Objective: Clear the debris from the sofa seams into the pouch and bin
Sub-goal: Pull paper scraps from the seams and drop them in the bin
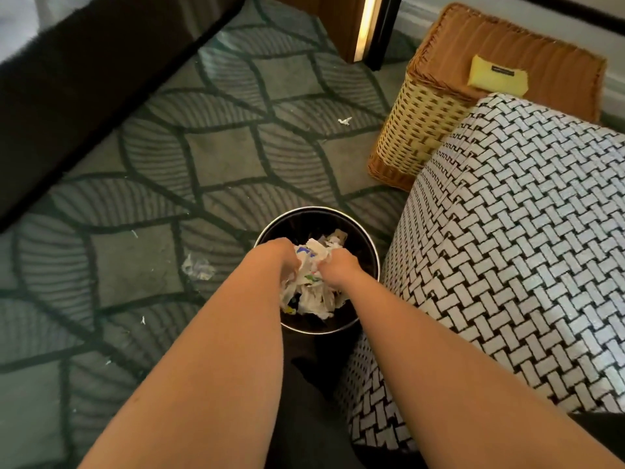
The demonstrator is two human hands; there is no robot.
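- Hands first: the left hand (282, 260) and right hand (338, 265) both curl their fingers into a wad of crumpled white plastic-and-paper debris with coloured print (314, 289). They grip it from either side, probably so that loose bits cannot slip out between them.
- The wad hangs over the mouth of the round black bin with a silver rim (316, 330), partly down inside it (other litter shows at the far side), so letting go should drop everything in.
- The bin stands on the green leaf-patterned carpet (209, 157), just beside the sofa arm in white-and-black basketweave fabric (524, 248), likely kept close to the seams being picked.
- The flat yellow fabric pouch (495, 76) lies well apart on the orange-topped woven wicker basket (416, 137), with neither hand on it.
- Stray white scraps (198, 267) dot the carpet, so the clearing looks unfinished.
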